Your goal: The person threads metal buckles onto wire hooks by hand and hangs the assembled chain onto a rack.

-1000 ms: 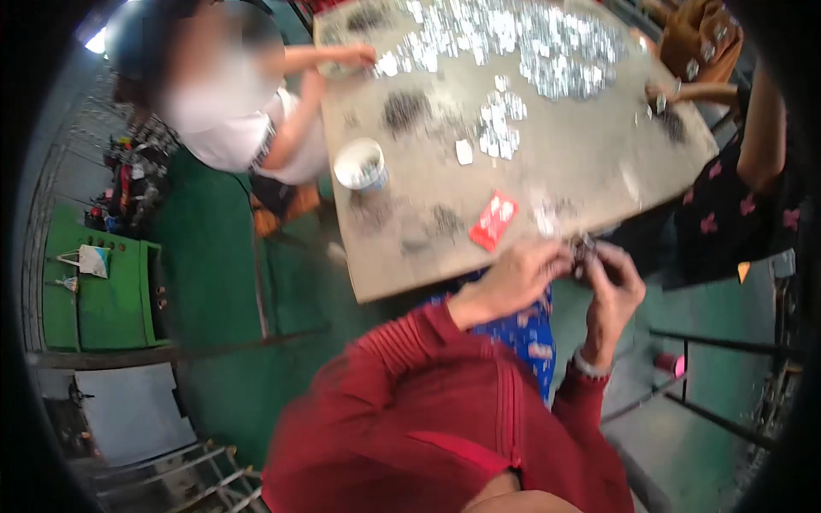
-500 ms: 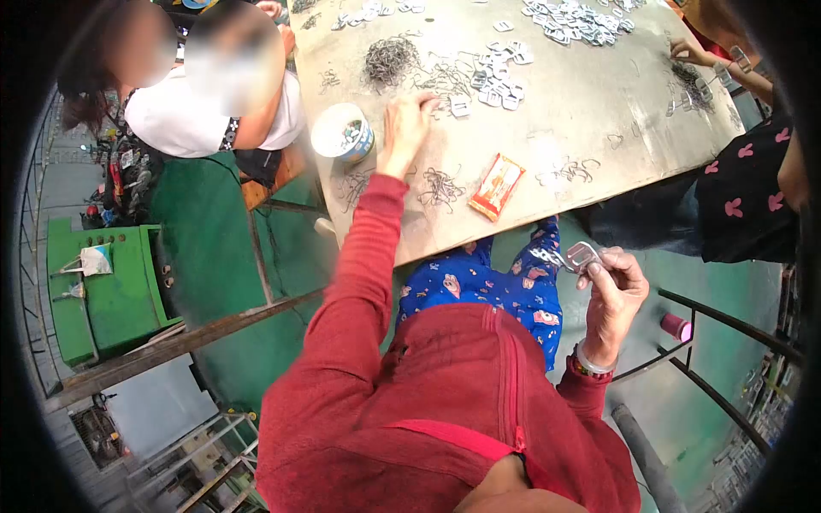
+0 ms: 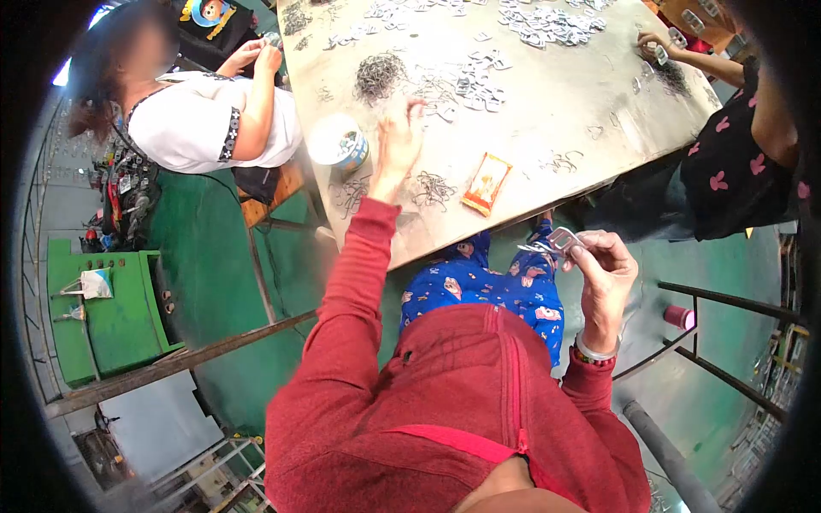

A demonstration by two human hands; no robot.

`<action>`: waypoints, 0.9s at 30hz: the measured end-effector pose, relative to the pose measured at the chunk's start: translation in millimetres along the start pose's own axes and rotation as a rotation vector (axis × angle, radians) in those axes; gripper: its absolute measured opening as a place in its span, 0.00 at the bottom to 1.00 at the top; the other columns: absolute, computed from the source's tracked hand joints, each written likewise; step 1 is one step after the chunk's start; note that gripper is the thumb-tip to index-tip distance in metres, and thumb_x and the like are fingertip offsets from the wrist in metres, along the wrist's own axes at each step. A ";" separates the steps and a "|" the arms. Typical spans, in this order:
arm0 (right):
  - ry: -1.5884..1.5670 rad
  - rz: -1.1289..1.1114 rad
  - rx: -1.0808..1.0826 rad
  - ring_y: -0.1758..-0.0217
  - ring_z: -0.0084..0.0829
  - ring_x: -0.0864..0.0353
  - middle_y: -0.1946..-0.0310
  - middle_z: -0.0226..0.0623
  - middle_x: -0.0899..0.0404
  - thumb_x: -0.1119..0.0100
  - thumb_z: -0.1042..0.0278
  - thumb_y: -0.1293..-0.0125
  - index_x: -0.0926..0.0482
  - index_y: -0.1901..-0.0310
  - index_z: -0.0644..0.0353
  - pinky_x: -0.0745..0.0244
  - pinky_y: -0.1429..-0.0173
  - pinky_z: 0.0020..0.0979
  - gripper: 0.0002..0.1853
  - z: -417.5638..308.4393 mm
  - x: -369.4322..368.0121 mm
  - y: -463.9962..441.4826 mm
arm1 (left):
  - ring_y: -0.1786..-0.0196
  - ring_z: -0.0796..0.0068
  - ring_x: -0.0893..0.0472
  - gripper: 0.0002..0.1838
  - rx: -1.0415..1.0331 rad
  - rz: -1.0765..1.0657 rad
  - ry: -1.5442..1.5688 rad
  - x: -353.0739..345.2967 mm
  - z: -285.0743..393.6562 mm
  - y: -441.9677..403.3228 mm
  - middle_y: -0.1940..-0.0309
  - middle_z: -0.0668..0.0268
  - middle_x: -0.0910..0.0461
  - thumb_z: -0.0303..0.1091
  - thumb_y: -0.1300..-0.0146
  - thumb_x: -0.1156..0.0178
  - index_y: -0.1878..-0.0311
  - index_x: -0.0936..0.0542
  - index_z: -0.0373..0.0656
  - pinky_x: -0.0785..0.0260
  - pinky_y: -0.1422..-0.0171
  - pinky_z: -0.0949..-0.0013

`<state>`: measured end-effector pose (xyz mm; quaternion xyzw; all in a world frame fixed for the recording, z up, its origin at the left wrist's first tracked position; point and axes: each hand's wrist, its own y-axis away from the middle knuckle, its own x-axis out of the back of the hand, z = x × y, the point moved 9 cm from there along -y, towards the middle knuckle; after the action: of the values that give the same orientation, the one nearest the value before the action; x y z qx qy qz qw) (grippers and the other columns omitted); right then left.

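My right hand is raised in front of my lap, past the table's near edge. Its thumb and fingers are closed on several metal buckles, flat rounded frames that hang out to the left. Over the table reaches my left hand, its fingers blurred, so whether they hold anything is unclear. Just beyond its fingertips lie loose thin wire pieces and a heap of buckles. A dense dark pile of wire pieces sits at the upper left. Smaller wire clusters lie nearer me.
A white tub stands left of my left hand. An orange-and-white packet lies near the table's front edge. More buckles are heaped farther back. People sit at left and right, their hands at work.
My left hand has drawn slightly left and toward me from the loose wire pieces. My right hand still grips the buckles, a little farther left. The view has shifted slightly.
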<state>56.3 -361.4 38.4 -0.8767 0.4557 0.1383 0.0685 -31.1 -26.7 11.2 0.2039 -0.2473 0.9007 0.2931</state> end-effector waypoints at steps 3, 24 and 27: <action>0.050 0.018 -0.019 0.71 0.24 0.21 0.68 0.39 0.20 0.41 0.87 0.43 0.22 0.64 0.70 0.22 0.68 0.24 0.06 5.3 -1.0 4.4 | 0.64 0.79 0.20 0.10 0.077 -0.257 0.392 -21.4 69.6 46.7 0.67 0.67 0.20 0.30 0.35 0.44 0.54 0.22 0.36 0.28 0.58 0.75; 0.176 0.051 0.102 0.74 0.22 0.23 0.70 0.35 0.21 0.44 0.81 0.37 0.19 0.60 0.69 0.28 0.69 0.21 0.06 -11.2 8.3 -25.9 | 0.62 0.65 0.19 0.09 -0.404 -0.367 0.476 -65.2 161.3 127.9 0.66 0.63 0.19 0.19 0.48 0.37 0.63 0.22 0.39 0.28 0.55 0.66; 0.420 -0.023 0.114 0.71 0.20 0.23 0.72 0.34 0.20 0.43 0.78 0.36 0.20 0.53 0.68 0.27 0.66 0.20 0.11 2.8 -9.9 -93.6 | 0.62 0.63 0.20 0.08 -0.415 -0.378 0.464 -66.0 155.0 122.4 0.67 0.63 0.20 0.21 0.47 0.37 0.64 0.22 0.40 0.29 0.57 0.64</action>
<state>126.9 -299.1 38.2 -0.8862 0.4568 -0.0741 0.0233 -24.4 -228.8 60.7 -0.0277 -0.3095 0.7837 0.5378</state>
